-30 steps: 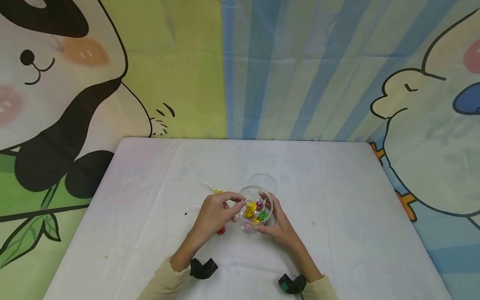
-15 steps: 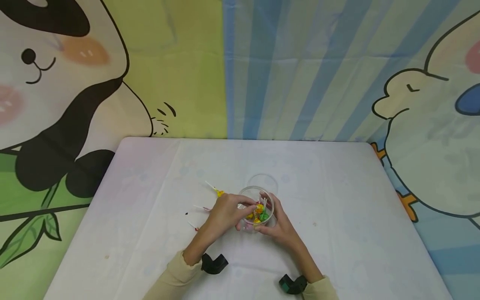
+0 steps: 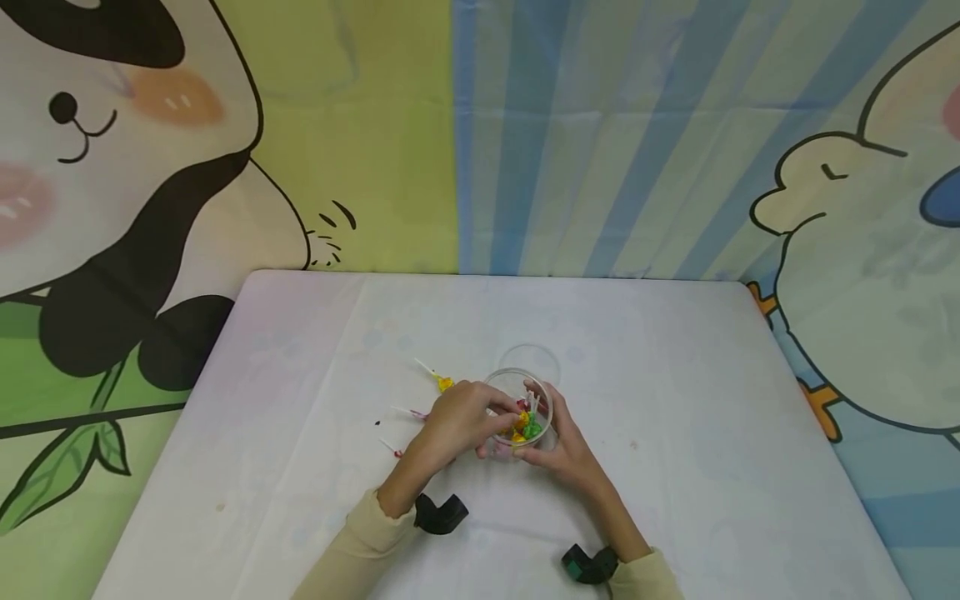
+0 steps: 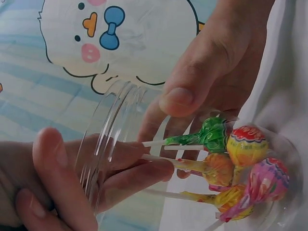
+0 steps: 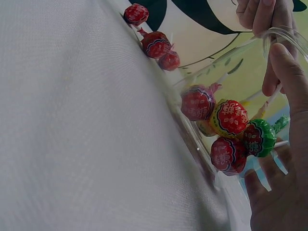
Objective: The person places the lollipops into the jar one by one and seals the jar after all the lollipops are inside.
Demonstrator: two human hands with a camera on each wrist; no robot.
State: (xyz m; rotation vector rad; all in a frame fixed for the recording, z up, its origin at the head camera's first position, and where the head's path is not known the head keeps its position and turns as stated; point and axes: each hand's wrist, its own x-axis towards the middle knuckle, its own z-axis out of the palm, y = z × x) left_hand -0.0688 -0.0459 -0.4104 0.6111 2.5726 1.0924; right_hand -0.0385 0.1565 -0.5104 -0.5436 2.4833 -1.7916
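A clear plastic jar [image 4: 113, 127] stands on the table with its mouth up, several wrapped lollipops inside. My right hand [image 3: 562, 437] holds the jar around its right side. Fingers of my left hand [image 3: 465, 417] reach through the mouth and pinch the white stick of an orange-yellow lollipop [image 4: 219, 168]. Around it in the jar are a green lollipop [image 4: 214, 134], a pink one [image 4: 269, 180] and a red-and-yellow one [image 4: 248, 147]. In the head view, the left hand covers part of the jar's contents.
Left of the jar lie a yellow lollipop [image 3: 445, 383], a pink-wrapped lollipop [image 3: 416, 415] and a red lollipop [image 3: 397, 453], partly behind the left hand. A clear round lid [image 3: 557, 360] lies behind the jar on the white table [image 3: 675, 375]. A printed cloth [image 3: 600, 167] hangs beyond.
My left hand has moved right, from the jar's rim down into its mouth, uncovering lollipop sticks on the table. The right hand keeps its hold on the jar.
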